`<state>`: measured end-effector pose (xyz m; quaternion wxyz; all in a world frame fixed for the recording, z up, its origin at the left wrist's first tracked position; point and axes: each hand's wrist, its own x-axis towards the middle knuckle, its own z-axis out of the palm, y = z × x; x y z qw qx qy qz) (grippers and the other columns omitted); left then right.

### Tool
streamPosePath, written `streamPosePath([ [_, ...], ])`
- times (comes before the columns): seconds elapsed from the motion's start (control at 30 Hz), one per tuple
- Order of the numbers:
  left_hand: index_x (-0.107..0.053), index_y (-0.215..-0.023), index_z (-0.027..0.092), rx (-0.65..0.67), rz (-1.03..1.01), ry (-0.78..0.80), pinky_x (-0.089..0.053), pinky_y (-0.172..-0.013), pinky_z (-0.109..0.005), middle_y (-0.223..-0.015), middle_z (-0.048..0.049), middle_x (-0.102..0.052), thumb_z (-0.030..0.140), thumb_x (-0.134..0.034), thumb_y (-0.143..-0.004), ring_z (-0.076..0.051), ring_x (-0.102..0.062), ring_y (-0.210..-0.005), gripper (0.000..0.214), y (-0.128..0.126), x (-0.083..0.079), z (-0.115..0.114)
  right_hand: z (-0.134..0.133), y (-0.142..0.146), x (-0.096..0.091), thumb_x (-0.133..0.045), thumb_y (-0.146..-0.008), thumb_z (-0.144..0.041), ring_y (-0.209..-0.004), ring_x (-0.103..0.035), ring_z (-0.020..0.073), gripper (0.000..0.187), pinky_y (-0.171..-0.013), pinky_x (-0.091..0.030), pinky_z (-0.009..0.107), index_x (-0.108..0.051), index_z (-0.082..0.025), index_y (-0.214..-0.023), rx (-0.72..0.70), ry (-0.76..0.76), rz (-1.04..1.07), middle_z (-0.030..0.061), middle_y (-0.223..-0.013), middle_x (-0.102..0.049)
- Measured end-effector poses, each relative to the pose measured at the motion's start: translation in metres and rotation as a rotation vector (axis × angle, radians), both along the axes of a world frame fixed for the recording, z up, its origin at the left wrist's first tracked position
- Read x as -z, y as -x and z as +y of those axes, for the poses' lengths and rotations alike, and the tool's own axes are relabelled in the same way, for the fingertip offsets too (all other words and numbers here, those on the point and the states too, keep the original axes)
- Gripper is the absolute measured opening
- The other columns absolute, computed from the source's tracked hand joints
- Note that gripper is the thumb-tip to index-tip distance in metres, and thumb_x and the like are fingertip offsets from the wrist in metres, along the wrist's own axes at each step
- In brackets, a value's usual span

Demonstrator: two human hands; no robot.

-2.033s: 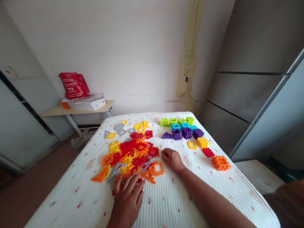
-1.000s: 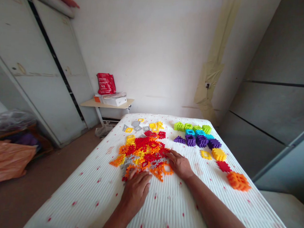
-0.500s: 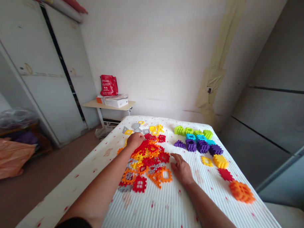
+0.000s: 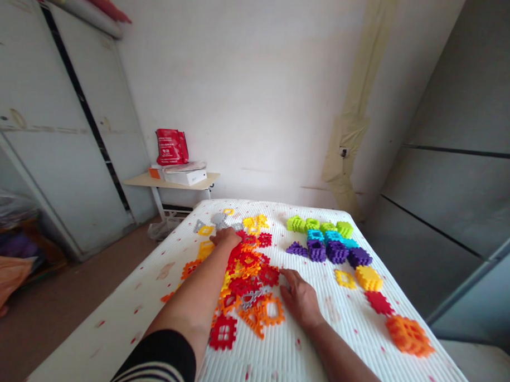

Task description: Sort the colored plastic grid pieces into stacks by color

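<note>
My left hand [image 4: 227, 236] reaches over the far left part of a pile of interlocking plastic tiles, its visible fingers apart and pointing down. The fingertips are partly hidden, and I see no tile held. Red tiles [image 4: 223, 332], orange tiles [image 4: 272, 310] and a grey tile [image 4: 251, 298] lie mixed in the pile. My right hand [image 4: 300, 295] rests on the white mat [image 4: 282, 359] with fingers loosely stretched out. Its index fingertip is at the edge of a red tile [image 4: 269, 275]. My left forearm covers part of the pile's left side.
To the right stand sorted stacks: lime green [image 4: 296, 223], light blue [image 4: 332, 236], purple [image 4: 337, 252], yellow [image 4: 369, 278], red [image 4: 379, 302] and orange [image 4: 409, 334]. Yellow tiles [image 4: 254, 223] and grey tiles [image 4: 219, 218] lie at the back. A side table [image 4: 142, 180] stands beyond.
The view has shifted slightly. My left hand has gone farther over the pile, its fingers now more spread. My right hand stays beside the pile's right edge.
</note>
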<state>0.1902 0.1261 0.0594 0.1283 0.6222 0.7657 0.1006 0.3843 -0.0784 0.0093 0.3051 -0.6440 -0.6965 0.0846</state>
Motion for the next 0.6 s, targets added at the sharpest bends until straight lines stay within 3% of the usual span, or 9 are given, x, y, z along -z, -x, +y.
streamPosePath([
  [0.33,-0.064,-0.073,0.021,0.053,-0.137,-0.226,-0.034,-0.088,-0.046,-0.092,-0.0106,-0.068,0.03,-0.061,-0.062,-0.032,-0.057,-0.101,0.014,0.004,-0.016,-0.016,0.0,-0.001,0.0,-0.045,-0.076,-0.014,-0.102,-0.059,0.0161,0.042,-0.089,-0.043,0.024,-0.057,-0.022,-0.116,0.008,0.022,0.04,0.0041,-0.118,-0.06],
  [0.5,-0.058,-0.059,0.02,0.157,-0.38,-0.337,-0.041,-0.075,-0.036,-0.072,-0.0066,-0.066,0.028,-0.06,-0.057,-0.028,-0.061,-0.085,0.008,0.005,-0.033,-0.028,0.0,-0.001,-0.003,-0.046,-0.075,-0.014,-0.101,-0.059,0.0157,0.044,-0.089,-0.043,0.024,-0.058,-0.023,-0.116,0.025,0.047,0.056,0.0032,-0.118,-0.061],
  [0.6,-0.057,-0.061,0.019,0.24,-0.594,-0.366,-0.043,-0.067,-0.029,-0.065,-0.0025,-0.064,0.033,-0.058,-0.058,-0.021,-0.06,-0.073,0.015,-0.002,-0.036,-0.051,0.001,-0.003,-0.002,-0.047,-0.073,-0.014,-0.096,-0.061,0.0153,0.045,-0.084,-0.045,0.024,-0.059,-0.022,-0.116,0.033,0.039,0.11,0.0039,-0.115,-0.062],
])
